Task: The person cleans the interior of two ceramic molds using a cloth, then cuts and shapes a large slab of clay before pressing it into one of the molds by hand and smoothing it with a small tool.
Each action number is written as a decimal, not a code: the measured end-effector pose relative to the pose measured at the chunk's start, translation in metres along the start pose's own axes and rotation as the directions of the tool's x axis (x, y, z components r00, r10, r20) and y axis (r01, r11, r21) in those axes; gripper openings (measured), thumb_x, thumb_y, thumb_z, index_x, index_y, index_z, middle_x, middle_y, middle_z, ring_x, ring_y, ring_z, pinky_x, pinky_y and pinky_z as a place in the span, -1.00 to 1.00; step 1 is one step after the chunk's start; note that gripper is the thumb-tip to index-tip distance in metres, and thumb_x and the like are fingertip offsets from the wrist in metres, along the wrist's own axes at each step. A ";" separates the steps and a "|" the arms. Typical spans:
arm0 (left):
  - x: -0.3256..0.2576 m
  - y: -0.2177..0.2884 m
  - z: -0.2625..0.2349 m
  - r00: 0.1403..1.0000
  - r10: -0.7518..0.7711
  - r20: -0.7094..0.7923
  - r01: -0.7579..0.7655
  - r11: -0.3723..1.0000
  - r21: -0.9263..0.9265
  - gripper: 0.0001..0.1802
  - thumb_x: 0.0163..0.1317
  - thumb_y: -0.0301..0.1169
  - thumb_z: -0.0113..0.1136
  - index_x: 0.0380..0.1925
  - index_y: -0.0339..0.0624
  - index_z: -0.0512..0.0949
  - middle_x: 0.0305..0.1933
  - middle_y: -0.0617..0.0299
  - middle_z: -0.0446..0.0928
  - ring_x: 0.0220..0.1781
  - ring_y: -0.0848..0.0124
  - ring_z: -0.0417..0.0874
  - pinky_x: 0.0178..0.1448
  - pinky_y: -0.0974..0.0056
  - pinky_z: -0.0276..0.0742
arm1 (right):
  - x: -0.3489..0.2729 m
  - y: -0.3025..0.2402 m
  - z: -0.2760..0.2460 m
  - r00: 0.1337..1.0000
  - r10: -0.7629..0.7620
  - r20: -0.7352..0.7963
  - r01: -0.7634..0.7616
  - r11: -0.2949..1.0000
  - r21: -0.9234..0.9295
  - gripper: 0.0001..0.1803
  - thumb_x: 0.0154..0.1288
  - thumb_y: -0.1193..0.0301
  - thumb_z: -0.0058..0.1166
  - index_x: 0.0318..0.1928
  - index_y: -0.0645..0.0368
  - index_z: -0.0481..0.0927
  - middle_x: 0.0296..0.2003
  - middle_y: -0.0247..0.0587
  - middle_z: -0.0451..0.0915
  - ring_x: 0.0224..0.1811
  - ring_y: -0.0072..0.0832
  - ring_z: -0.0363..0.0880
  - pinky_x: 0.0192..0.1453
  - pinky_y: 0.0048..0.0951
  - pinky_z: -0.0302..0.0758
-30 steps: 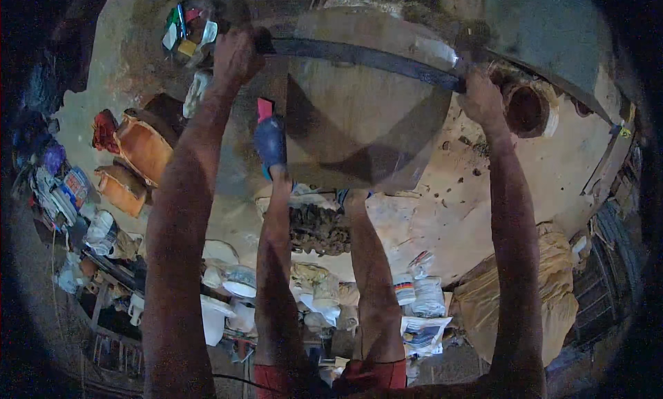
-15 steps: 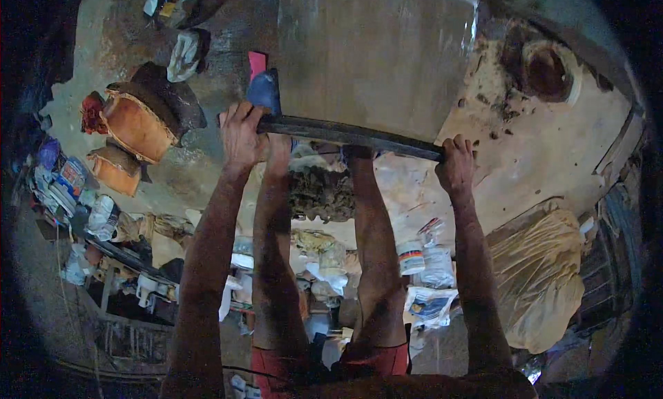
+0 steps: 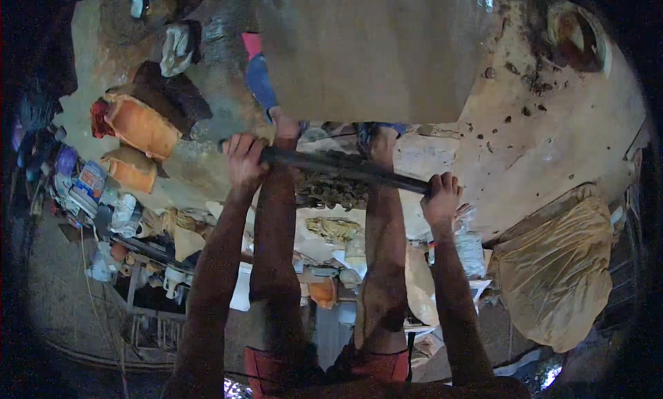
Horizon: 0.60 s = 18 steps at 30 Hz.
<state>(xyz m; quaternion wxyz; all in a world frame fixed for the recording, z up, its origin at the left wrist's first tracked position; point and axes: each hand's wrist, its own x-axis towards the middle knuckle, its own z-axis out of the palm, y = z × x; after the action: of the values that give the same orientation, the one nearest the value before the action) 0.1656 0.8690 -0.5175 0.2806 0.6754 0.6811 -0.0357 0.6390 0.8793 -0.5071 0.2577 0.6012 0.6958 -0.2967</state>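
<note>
With both hands I hold a long dark bar [image 3: 338, 166] crosswise in front of my legs. My left hand [image 3: 245, 166] is closed round its left end, and my right hand [image 3: 442, 200] grips the right end, which sits a little nearer to me. Just beyond the bar lies a large, smooth grey-brown slab or sheet [image 3: 366, 54] with a straight near edge. My feet stand near that edge. A mass of dark, crumbly material [image 3: 331, 192] lies between my legs, partly behind the bar.
Curved orange clay-like pieces [image 3: 145, 128] lie at the left, near a whitish bundle [image 3: 177, 50]. A blue strip [image 3: 260, 81] borders the slab. A round vessel [image 3: 577, 36] is at the far right, a tan plastic sheet [image 3: 556, 275] at the near right. Clutter lines the near side.
The bar has come nearer to me, away from the slab's near edge, with both hands still on it. My view has shifted slightly.
</note>
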 end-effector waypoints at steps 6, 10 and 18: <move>0.068 0.087 -0.119 0.944 0.262 -0.198 -0.274 0.961 -0.034 -0.46 -0.02 -0.36 0.38 0.07 -0.08 0.60 0.21 0.11 0.50 0.31 -0.02 0.45 0.41 -0.23 0.25 | -0.064 0.036 -0.018 0.985 0.138 -0.103 -0.119 0.978 0.173 -0.69 -0.06 0.43 0.19 -0.24 0.17 0.48 -0.20 0.01 0.43 0.01 0.11 0.42 0.14 0.17 0.32; 0.097 0.132 -0.152 0.834 0.281 -0.474 -0.453 0.841 -0.297 -0.47 0.11 -0.49 0.45 0.13 -0.10 0.55 0.24 0.04 0.50 0.32 0.05 0.50 0.40 -0.13 0.36 | -0.088 0.075 -0.007 0.958 0.250 -0.141 -0.137 0.830 0.540 -0.63 0.09 0.31 0.19 -0.11 0.25 0.54 -0.16 0.05 0.48 -0.11 -0.02 0.44 0.02 -0.19 0.40; 0.035 0.181 -0.032 0.862 -0.345 0.371 0.484 0.343 -0.805 -0.52 0.33 -0.45 0.31 0.22 -0.24 0.43 0.24 -0.02 0.51 0.32 0.05 0.54 0.37 0.09 0.48 | 0.077 0.088 0.045 0.815 0.358 -0.456 -0.209 0.915 0.345 -0.49 0.14 0.34 0.22 0.08 0.30 0.47 -0.09 0.25 0.55 0.06 0.20 0.53 0.11 0.04 0.50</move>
<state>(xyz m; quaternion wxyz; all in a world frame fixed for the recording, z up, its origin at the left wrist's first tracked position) 0.3273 0.9299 -0.4458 0.6134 0.2321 0.7268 0.2041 0.7155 0.9086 -0.6021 0.0184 0.7859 0.5914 -0.1797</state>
